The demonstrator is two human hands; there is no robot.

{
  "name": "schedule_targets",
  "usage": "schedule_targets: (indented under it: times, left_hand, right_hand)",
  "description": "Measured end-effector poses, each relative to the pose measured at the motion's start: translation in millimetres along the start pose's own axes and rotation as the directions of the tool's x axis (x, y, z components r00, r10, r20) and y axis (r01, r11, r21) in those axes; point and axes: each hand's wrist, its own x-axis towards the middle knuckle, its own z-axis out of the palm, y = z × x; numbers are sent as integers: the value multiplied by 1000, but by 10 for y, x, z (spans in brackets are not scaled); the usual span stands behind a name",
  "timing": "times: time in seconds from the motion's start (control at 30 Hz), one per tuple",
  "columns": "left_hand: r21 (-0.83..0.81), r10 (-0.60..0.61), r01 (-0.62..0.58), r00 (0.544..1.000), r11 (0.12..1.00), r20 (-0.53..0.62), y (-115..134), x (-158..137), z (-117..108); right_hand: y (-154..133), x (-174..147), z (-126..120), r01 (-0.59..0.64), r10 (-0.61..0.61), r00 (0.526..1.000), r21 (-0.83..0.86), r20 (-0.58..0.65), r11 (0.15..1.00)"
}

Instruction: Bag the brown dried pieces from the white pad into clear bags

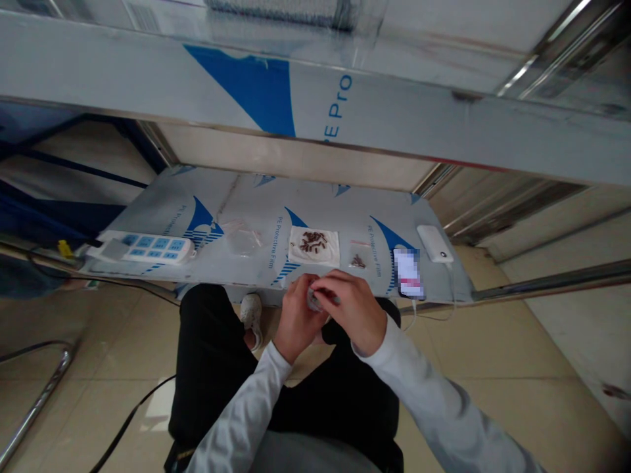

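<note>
My left hand (pixel 297 320) is curled around a small clear plastic bag (pixel 313 301), held just off the shelf's near edge above my lap. My right hand (pixel 353 307) meets it there, thumb and fingertips pinched at the bag's top. What lies inside the bag is too small to make out. Just beyond my hands, a heap of small dark brown pieces (pixel 314 242) lies on a white sheet (pixel 297 252). To its right is a flat zip bag (pixel 362 248) with several similar pieces in it.
The shelf (pixel 256 266) wears printed protective film. A power strip (pixel 158 247) and clear empty bags (pixel 241 240) lie on the left. On the right are a phone (pixel 409 271) and a white power bank (pixel 434 243) with a cable. A higher ledge (pixel 394 112) crosses in front.
</note>
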Motion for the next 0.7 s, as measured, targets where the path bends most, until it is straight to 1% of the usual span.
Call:
schedule_targets:
  times: [0.07,0.1,0.17,0.27,0.37,0.43,0.5,0.57,0.63,0.7]
  left_hand:
    - [-6,-17,17,1000,1000,-17,16,-16,-4]
    - [-8,-22,22,1000,1000,-22,22,-23,-8]
    - [-12,-32,32,999,999,-26,26,-39,-21]
    - [-26,-51,50,998,998,-25,8,-61,-37]
    - [-45,-58,57,998,997,-22,-19,-77,-42]
    - [-53,-47,45,999,998,-26,-31,-80,-41]
    - [-58,-38,37,999,998,-28,-35,-81,-40]
    - [-59,-40,38,999,998,-32,-38,-82,-43]
    - [-63,-48,46,998,997,-41,-49,-81,-52]
    - [-75,-57,53,997,996,-50,-82,-78,-69]
  right_hand:
    - [-37,-14,34,75,-73,997,-73,21,995]
    - [-47,-17,44,94,-92,995,-72,36,993]
    - [-56,-19,43,94,-93,994,-18,50,995]
    - [-50,-11,8,26,-37,997,147,73,989]
    - [-31,9,-34,-97,48,986,313,161,945]
    - [-25,30,-56,-175,88,968,384,234,906]
    - [-36,51,-71,-203,92,957,409,275,890]
    - [-68,62,-73,-172,66,958,375,279,911]
    - [-99,61,-57,-96,19,966,291,256,952]
    - [-77,69,-16,-16,-39,972,232,233,973]
